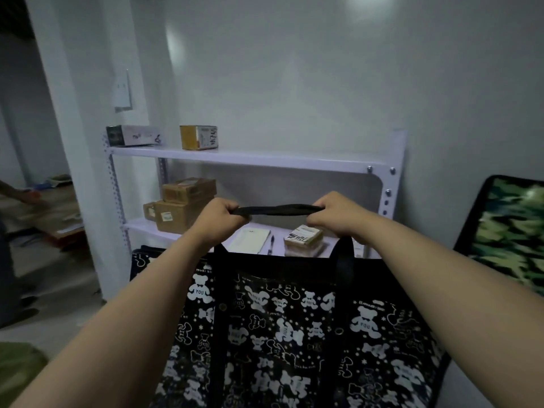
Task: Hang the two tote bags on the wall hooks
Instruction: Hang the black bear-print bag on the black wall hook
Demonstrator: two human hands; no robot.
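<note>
Both hands are clamped on the black strap [279,209] of a tote bag [294,328] printed with white bears: the left hand [219,216] grips one end of the strap's top run, the right hand [335,214] the other, and the strap is drawn taut and level between them. The bag hangs below the hands, in front of a white shelf unit [265,161]. No wall hook shows in this view, so the step in hand seems to be carrying the bag up towards one. To do it well, keeping the strap stretched into an open loop would let it drop cleanly over a hook, with the hands releasing only once the weight has settled. By count: one bear-print tote held, one green-patterned item [509,231] at the right edge that may be the second bag, two shelves in view, and about five boxes on them.
</note>
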